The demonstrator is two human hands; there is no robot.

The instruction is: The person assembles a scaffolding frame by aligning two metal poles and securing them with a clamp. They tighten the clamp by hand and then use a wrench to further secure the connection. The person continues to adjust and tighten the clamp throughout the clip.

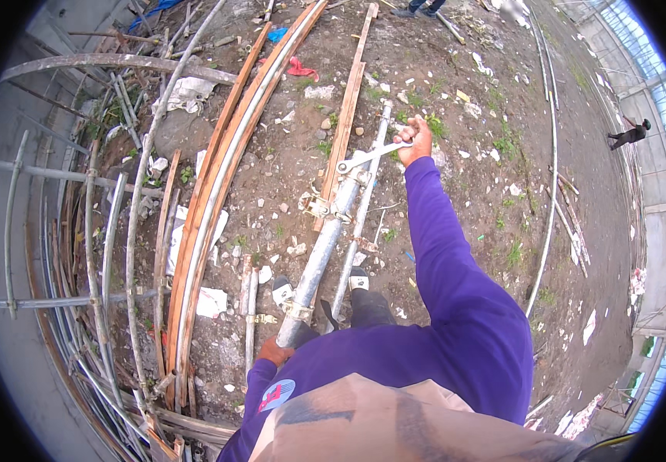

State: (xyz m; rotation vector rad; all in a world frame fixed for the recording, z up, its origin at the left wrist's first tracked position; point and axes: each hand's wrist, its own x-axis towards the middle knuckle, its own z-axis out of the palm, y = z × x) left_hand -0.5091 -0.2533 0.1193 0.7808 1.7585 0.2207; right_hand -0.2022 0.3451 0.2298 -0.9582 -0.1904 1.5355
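My right hand (pixel 416 141), at the end of a purple sleeve, grips the handle of a silver wrench (pixel 370 156). The wrench head sits on a metal clamp (pixel 351 171) fixed on a grey steel pipe (pixel 325 245). My left hand (pixel 274 353) holds the near end of that pipe close to my body. A thinner pipe (pixel 358 227) runs alongside it over the dirt. A second clamp (pixel 317 205) sits a little lower on the thick pipe. My feet in dark shoes (pixel 358 281) stand by the pipes.
Long wooden planks (pixel 217 177) and bent metal tubes (pixel 137 231) lie to the left on littered dirt. A scaffold frame (pixel 56 173) rises at the far left. A curved pipe (pixel 550 192) lies at the right. Another person (pixel 630 134) stands far off at the upper right.
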